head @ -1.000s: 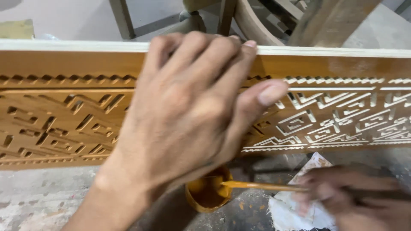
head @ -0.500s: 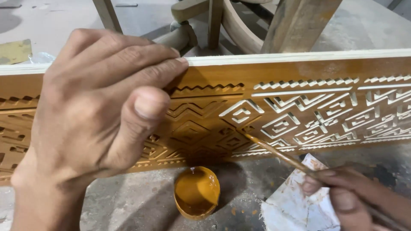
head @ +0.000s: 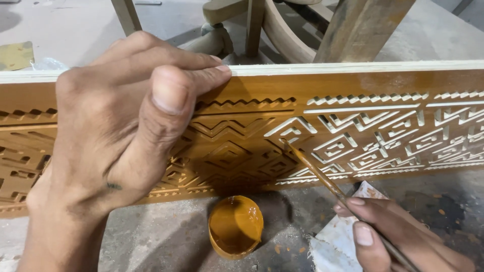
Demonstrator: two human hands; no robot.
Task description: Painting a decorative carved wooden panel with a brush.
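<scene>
A long carved wooden panel (head: 353, 126) stands on edge across the view, ochre-stained, with pale unpainted grooves in its geometric pattern toward the right. My left hand (head: 116, 136) grips the panel's top edge, fingers hooked over it and thumb on the front face. My right hand (head: 398, 236) at the lower right holds a thin paintbrush (head: 322, 174), whose tip touches a carved groove near the panel's middle. A small round cup of ochre paint (head: 236, 226) sits on the floor just below the panel, between my hands.
A white rag or paper (head: 333, 242) lies under my right hand on the grey concrete floor (head: 166, 236). Wooden furniture legs and curved parts (head: 282, 30) stand behind the panel. A yellowish scrap (head: 15, 54) lies at the far left.
The brush rose from the paint cup to the panel's carving. My left hand shifted left along the top edge, and the view slid right along the panel.
</scene>
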